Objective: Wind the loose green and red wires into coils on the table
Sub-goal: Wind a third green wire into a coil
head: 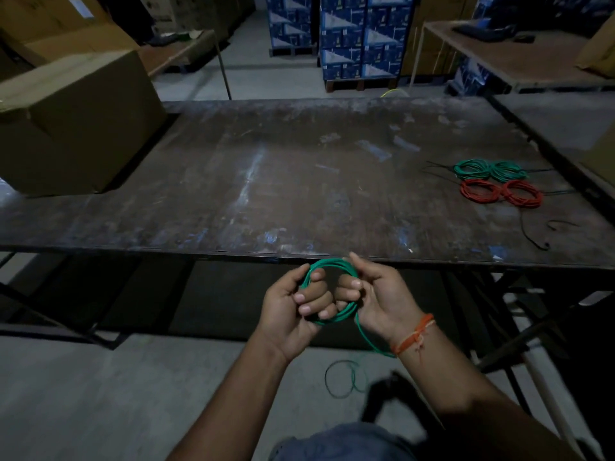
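Observation:
A small coil of green wire hangs in front of the table's near edge, held between both hands. My left hand grips its left side with curled fingers. My right hand pinches its right side. A loose tail of the same green wire runs down under my right wrist to loose loops on the floor. On the table at the right lie two wound green coils and, just in front of them, two wound red coils.
The long dark table spans the view. A big cardboard box stands on its left end. Thin black ties lie near the coils at the right. Another table and stacked blue cartons stand behind.

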Available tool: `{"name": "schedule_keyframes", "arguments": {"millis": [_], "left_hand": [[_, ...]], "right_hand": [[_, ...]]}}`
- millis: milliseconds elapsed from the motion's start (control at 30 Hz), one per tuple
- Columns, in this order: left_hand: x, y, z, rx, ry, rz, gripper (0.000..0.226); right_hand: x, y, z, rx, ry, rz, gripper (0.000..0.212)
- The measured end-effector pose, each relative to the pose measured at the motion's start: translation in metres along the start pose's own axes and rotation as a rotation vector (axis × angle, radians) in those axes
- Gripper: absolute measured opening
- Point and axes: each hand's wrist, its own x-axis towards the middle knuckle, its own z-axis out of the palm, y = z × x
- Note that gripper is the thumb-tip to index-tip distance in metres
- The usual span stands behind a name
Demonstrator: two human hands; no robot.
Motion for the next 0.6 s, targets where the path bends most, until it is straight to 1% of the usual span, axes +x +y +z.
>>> {"name": "schedule_keyframes", "arguments": {"millis": [133,233,333,367,433,533,600], "left_hand": [[0.004,-0.004,0.000,0.060,0.077,-0.024,0.040],[0.005,0.000,0.001,0.042,0.118,-0.028,0.039],[0.005,0.004,0.003,0.018,0.163,-0.015,0.037],[0.004,0.006,0.003,0.008,0.184,-0.002,0.037],[0.004,0.013,0.000,-0.009,0.246,0.042,0.040],[0.003,0.028,-0.009,-0.060,0.336,0.132,0.041],[0.004,0.038,-0.017,-0.124,0.377,0.213,0.039]], "right_hand": [[0.000,0.010,0.004,-0.105,0.100,-0.120,0.022],[-0.005,0.015,0.012,-0.193,0.113,-0.273,0.024],[-0.010,0.017,0.014,-0.433,0.093,-0.420,0.020],[-0.013,0.015,0.011,-0.527,0.090,-0.430,0.018],[-0.017,0.007,-0.001,-0.689,0.059,-0.379,0.015],[-0.025,-0.008,-0.032,-0.935,-0.086,-0.238,0.021],[-0.030,-0.015,-0.049,-1.061,-0.137,-0.198,0.020]]}}
